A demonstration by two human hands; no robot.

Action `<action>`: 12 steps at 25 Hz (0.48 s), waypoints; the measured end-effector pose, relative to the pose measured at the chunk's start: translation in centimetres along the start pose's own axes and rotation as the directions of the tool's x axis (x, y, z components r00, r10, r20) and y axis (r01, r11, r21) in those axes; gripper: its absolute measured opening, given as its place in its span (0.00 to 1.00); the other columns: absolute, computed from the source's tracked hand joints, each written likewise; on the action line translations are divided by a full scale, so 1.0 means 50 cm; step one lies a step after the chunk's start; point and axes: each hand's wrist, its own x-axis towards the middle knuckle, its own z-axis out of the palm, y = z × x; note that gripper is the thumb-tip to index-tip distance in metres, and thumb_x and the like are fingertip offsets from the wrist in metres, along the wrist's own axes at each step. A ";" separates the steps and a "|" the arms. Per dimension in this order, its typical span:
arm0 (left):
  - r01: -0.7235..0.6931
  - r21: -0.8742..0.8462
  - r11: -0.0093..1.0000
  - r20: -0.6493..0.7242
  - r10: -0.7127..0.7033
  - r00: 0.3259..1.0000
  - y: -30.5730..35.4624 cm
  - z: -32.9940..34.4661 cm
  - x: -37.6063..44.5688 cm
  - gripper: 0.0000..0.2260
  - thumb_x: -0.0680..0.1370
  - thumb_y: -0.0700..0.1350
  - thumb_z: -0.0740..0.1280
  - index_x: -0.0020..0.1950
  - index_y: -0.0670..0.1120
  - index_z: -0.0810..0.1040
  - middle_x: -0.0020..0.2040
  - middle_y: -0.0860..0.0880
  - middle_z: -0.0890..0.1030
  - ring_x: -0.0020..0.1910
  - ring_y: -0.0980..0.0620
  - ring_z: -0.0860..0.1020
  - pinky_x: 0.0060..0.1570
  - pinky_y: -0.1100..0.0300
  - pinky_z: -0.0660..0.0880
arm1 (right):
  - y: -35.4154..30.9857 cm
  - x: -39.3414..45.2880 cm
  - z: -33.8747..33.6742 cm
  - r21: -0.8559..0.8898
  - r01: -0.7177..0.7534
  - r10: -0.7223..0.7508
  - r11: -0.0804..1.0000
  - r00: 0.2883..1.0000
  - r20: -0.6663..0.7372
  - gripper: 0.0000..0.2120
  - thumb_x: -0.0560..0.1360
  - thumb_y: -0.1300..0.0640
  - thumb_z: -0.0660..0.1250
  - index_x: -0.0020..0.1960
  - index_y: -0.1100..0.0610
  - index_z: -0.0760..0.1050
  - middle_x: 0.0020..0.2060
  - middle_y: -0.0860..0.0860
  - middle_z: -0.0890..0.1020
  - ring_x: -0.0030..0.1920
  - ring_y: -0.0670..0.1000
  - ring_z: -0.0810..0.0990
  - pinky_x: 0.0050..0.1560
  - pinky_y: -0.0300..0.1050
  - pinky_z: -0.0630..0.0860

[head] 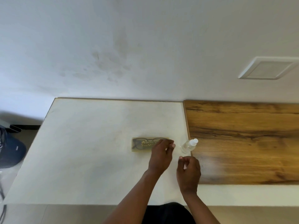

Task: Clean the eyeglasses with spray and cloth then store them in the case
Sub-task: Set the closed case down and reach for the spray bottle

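A translucent yellowish eyeglass case (142, 145) with gold print lies shut on the white table (84, 151). Dark-framed eyeglasses (137, 143) show through its lid. My left hand (161, 154) hovers over the case's right end and hides it, fingers loosely curled and holding nothing. Just right of the case a small clear spray bottle (188, 146) with a white cap stands at the seam between the white top and the wooden one. My right hand (188, 171) floats just in front of the bottle, loosely curled, apart from it and empty. No cloth is in view.
A wood-grain tabletop (242, 139) adjoins the white one on the right. A white wall rises behind both, with a square vent plate (267, 68) at the right. A dark blue cap (11, 151) lies on the floor at the left.
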 end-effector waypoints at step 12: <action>0.091 -0.042 0.995 0.151 -0.084 0.985 0.038 0.054 0.020 0.16 0.77 0.37 0.63 0.65 0.42 0.73 0.60 0.43 0.79 0.58 0.50 0.77 0.56 0.68 0.69 | -0.019 0.068 -0.018 0.104 0.080 -0.088 0.991 0.993 0.072 0.17 0.76 0.70 0.60 0.65 0.68 0.68 0.59 0.63 0.77 0.61 0.61 0.75 0.58 0.46 0.71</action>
